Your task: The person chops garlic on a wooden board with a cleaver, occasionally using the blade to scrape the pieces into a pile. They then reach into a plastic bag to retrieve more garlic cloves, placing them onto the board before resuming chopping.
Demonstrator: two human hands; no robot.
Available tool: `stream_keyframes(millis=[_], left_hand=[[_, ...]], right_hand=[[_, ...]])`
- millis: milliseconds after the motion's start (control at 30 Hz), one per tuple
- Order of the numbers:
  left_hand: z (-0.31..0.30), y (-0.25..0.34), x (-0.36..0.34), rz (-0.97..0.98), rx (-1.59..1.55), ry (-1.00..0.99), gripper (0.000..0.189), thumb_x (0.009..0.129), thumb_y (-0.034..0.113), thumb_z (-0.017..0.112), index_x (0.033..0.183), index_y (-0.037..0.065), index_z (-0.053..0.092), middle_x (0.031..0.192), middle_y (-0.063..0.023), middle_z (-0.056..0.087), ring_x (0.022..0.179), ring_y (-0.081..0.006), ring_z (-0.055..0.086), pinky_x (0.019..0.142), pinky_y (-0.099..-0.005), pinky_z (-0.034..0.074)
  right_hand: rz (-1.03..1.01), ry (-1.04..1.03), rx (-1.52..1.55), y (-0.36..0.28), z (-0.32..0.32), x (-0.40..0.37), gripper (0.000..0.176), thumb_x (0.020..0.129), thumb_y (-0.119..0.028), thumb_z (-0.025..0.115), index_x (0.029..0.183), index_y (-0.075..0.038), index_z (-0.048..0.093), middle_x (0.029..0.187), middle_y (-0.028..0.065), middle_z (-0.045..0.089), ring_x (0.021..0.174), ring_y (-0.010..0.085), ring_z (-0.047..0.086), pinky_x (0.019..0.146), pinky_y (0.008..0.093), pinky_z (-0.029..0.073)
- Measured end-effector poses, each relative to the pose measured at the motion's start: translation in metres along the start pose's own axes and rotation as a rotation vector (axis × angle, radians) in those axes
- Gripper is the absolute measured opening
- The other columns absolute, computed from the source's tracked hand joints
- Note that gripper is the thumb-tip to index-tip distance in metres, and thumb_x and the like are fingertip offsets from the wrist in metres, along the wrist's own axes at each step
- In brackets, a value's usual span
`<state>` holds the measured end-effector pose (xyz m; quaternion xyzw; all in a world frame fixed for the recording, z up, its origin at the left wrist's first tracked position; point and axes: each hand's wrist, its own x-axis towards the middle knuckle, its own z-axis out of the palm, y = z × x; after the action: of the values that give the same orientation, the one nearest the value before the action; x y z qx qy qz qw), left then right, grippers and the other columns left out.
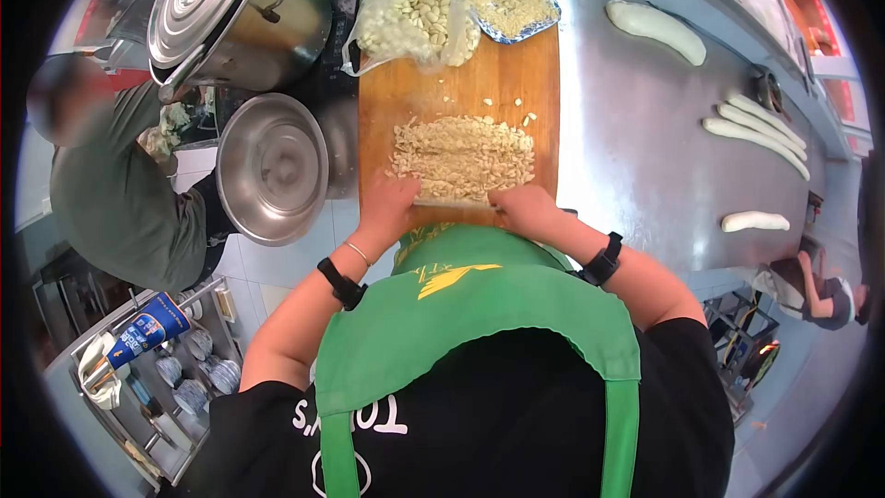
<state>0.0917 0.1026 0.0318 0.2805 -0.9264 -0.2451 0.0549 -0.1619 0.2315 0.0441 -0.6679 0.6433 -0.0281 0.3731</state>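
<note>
Chopped pale pieces [464,152]: lie in a broad, roughly rectangular patch on a wooden board [406,92], centre of the frame, with a few stray bits just above. Along the lower edge of the patch, touching it, a thin pale strip [452,203], perhaps a blade; too little in sight to tell. At its left end, the left hand [391,199], fingers bent; at its right end, the right hand [524,209], fingers bent likewise. Cannot tell whether closed round the strip or only pressing on it. Across the top of the board, a clear plastic bag [380,14] of whole pale cloves [431,14] and, just beside it on the right, a blue-and-white plate [482,26] of fine pale bits [512,2]. At upper left, a large lidded metal pot [267,51]; below it, left of the board, a wide metal bowl [241,180]. On the steel surface [627,148] at right, a thick pale length [656,29] towards the top, several slender ones [756,136] side by side lower down, and a short one [755,221] below those. At far left, another person [120,198] in a dark top.
</note>
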Motion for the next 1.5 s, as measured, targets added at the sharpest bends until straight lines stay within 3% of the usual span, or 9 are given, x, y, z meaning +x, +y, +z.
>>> stream_keyframes(millis=[467, 533, 600, 633, 733, 867, 933, 1100, 1500], left_hand=[[0.023, -0.033, 0.045, 0.020, 0.064, 0.042, 0.014, 0.071, 0.002, 0.055, 0.084, 0.007, 0.052, 0.084, -0.0121, 0.058, 0.086, -0.0332, 0.054, 0.072, -0.0451, 0.041], [0.034, -0.039, 0.044, 0.024, 0.186, 0.016, 0.014, 0.066, 0.004, 0.061, 0.078, 0.009, 0.056, 0.077, -0.0146, 0.057, 0.078, -0.0369, 0.055, 0.067, -0.0472, 0.042], [0.018, -0.035, 0.055, 0.076, 0.105, -0.002, 0.016, 0.063, 0.009, 0.069, 0.074, 0.009, 0.057, 0.074, -0.0136, 0.058, 0.074, -0.0372, 0.054, 0.063, -0.0490, 0.039], [0.002, -0.025, 0.060, 0.110, 0.118, 0.021, 0.013, 0.066, 0.006, 0.064, 0.076, 0.009, 0.057, 0.072, -0.0134, 0.057, 0.072, -0.0378, 0.055, 0.064, -0.0495, 0.039], [0.016, -0.026, 0.057, -0.023, 0.048, 0.053, 0.021, 0.067, 0.004, 0.066, 0.075, 0.009, 0.047, 0.072, -0.0097, 0.051, 0.074, -0.0349, 0.051, 0.070, -0.0432, 0.037], [0.011, -0.029, 0.062, 0.047, 0.158, 0.067, 0.022, 0.068, 0.003, 0.066, 0.076, 0.008, 0.046, 0.073, -0.0108, 0.051, 0.075, -0.0342, 0.050, 0.069, -0.0428, 0.037], [-0.010, -0.023, 0.062, 0.008, 0.024, 0.011, 0.023, 0.068, 0.002, 0.065, 0.077, 0.007, 0.045, 0.076, -0.0123, 0.051, 0.078, -0.0346, 0.050, 0.070, -0.0435, 0.037], [0.021, -0.051, 0.070, 0.066, 0.122, 0.067, 0.025, 0.068, 0.003, 0.070, 0.079, 0.006, 0.048, 0.074, -0.0129, 0.051, 0.080, -0.0356, 0.050, 0.070, -0.0431, 0.038], [0.004, -0.045, 0.071, -0.024, 0.027, 0.014, 0.021, 0.068, 0.000, 0.065, 0.077, 0.007, 0.047, 0.076, -0.0147, 0.052, 0.076, -0.0377, 0.050, 0.066, -0.0452, 0.039]], right_hand=[[0.109, 0.149, -0.235, 0.027, 0.007, 0.043, 0.012, 0.078, -0.011, 0.057, 0.090, -0.010, 0.061, 0.070, 0.0115, 0.064, 0.067, 0.0314, 0.065, 0.055, 0.0446, 0.048], [0.166, -0.011, -0.261, 0.030, 0.004, 0.047, 0.014, 0.073, -0.015, 0.062, 0.085, -0.011, 0.065, 0.072, 0.0115, 0.065, 0.069, 0.0310, 0.066, 0.055, 0.0438, 0.049], [0.037, 0.366, -0.177, 0.046, 0.034, 0.056, 0.020, 0.072, -0.013, 0.060, 0.087, -0.003, 0.068, 0.087, 0.0164, 0.067, 0.085, 0.0316, 0.066, 0.071, 0.0440, 0.053], [-0.117, 0.689, -0.237, 0.063, 0.074, 0.089, 0.012, 0.073, -0.013, 0.059, 0.065, -0.006, 0.065, 0.065, 0.0141, 0.064, 0.061, 0.0302, 0.064, 0.052, 0.0443, 0.049], [0.098, 0.150, -0.177, 0.016, -0.007, 0.052, 0.016, 0.072, -0.010, 0.058, 0.080, -0.003, 0.069, 0.080, 0.0173, 0.068, 0.076, 0.0327, 0.068, 0.063, 0.0438, 0.054], [0.071, 0.264, -0.151, 0.029, -0.004, 0.063, 0.010, 0.070, -0.010, 0.061, 0.074, -0.005, 0.068, 0.072, 0.0155, 0.067, 0.068, 0.0316, 0.068, 0.056, 0.0426, 0.053], [0.024, 0.122, -0.212, 0.006, -0.024, 0.056, 0.008, 0.070, -0.011, 0.062, 0.073, -0.006, 0.068, 0.070, 0.0145, 0.066, 0.070, 0.0317, 0.068, 0.056, 0.0419, 0.053], [-0.032, 0.345, -0.041, 0.036, -0.005, 0.066, 0.008, 0.071, -0.011, 0.062, 0.073, -0.006, 0.067, 0.071, 0.0137, 0.067, 0.070, 0.0316, 0.068, 0.057, 0.0418, 0.053], [0.058, 0.169, -0.184, 0.019, -0.013, 0.071, 0.012, 0.071, -0.011, 0.062, 0.080, -0.008, 0.068, 0.074, 0.0123, 0.067, 0.074, 0.0321, 0.067, 0.061, 0.0438, 0.052]])
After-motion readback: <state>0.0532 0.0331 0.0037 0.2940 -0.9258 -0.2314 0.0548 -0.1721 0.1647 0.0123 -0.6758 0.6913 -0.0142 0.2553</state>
